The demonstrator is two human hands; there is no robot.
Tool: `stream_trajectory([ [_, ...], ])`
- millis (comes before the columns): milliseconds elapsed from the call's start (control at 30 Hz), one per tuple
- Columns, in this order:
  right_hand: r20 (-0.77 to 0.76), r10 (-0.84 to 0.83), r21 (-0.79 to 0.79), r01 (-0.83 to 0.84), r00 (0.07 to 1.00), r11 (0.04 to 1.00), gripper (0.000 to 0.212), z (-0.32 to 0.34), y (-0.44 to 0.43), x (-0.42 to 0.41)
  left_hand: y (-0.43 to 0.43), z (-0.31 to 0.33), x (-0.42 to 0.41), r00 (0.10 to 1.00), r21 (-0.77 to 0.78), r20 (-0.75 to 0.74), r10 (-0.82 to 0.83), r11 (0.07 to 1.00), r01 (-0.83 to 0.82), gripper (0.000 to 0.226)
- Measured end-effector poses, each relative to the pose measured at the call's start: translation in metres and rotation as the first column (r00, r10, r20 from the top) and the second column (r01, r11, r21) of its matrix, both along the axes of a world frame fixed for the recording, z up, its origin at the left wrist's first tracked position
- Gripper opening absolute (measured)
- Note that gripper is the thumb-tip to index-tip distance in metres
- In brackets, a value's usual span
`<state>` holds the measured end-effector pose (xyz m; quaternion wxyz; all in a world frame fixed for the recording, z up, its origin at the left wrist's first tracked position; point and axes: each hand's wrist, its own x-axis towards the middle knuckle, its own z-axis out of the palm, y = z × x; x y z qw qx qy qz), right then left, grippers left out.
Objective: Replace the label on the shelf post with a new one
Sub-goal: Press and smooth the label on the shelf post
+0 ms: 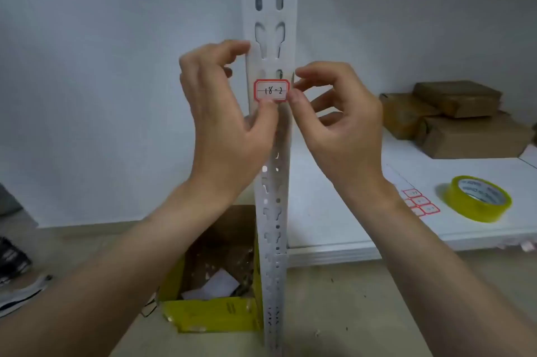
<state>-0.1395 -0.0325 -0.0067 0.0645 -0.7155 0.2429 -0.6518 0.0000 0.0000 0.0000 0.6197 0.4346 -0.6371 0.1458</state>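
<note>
Right of the post: a white shelf [348, 211] is carrying brown cardboard boxes [453, 118] at the back, a yellow tape roll [479, 199] near the front edge, and a sheet of red-bordered stickers [421, 204] lying just beside the right wrist.
Floor, left of the post: an open yellow box [212, 316] holding paper scraps is sitting against the post's foot.
Shelf post [273, 182]: it is standing upright in the middle, and nothing is blocking its front face.
Label [272, 91]: red-bordered and marked "18-2", it is lying flat on the post's front, between the two hands.
Left hand [229, 124]: the thumb is pressing the label's lower edge; the other fingers [241, 45] are curling beside the post's left edge, and whether they are gripping it cannot be told.
Right hand [340, 124]: thumb and forefinger are closing together on the label's right edge, with the thumb on its lower corner.
</note>
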Motion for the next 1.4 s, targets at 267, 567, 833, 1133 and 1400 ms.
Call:
stream_trajectory([
  [267,-0.029,-0.099,-0.096,0.096,0.995,0.991,0.017,-0.002,-0.006,0.001,-0.003,0.003,0.007,0.957,0.132,-0.234,-0.173,0.969,0.207,0.037],
  [567,-0.057,-0.141,-0.167,0.13,0.988,0.977,0.015,-0.003,-0.007,0.001,-0.015,0.001,0.01,0.942,0.03,-0.255,-0.216,0.973,0.231,0.024],
  [833,-0.03,-0.216,-0.152,0.209,0.976,0.966,0.007,0.003,0.001,0.003,-0.016,0.005,0.01,0.937,0.007,-0.224,-0.267,0.961,0.276,0.029],
  [1133,-0.049,-0.293,-0.12,0.286,0.955,0.951,0.012,0.012,0.009,0.006,-0.022,0.005,0.014,0.952,-0.041,-0.14,-0.274,0.962,0.271,0.028],
  [1400,-0.09,-0.312,-0.108,0.302,0.946,0.947,0.017,0.013,0.012,0.004,-0.016,0.006,0.014,0.961,-0.018,-0.128,-0.246,0.969,0.245,0.027],
])
